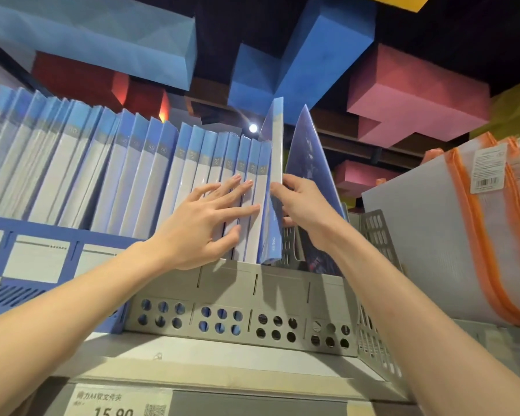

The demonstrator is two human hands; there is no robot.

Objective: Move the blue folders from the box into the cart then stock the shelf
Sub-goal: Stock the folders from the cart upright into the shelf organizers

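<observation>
— Left hand (pixel 206 219)?
— Spread flat, fingers splayed, pressed against the white spines of the blue folders (pixel 192 178) already standing in the grey perforated file rack (pixel 237 313). Gripping nothing.
— Right hand (pixel 302 205)?
— Pinched on one blue folder (pixel 276 175), thumb on its spine edge, fingers behind. Standing nearly upright, taller than its neighbours, lower end down in the rack just right of the row.
— Right of that?
— Dark translucent sheet (pixel 308 151), leaning, behind the right hand.
— Further left?
— More blue folders, packed upright in a blue file rack (pixel 42 232).
— Shelf?
— Grey shelf edge (pixel 222 364) under both racks, price label (pixel 119 399) reading 15.90 on its front. Orange-trimmed mesh pouches (pixel 487 223) stacked at far right.
</observation>
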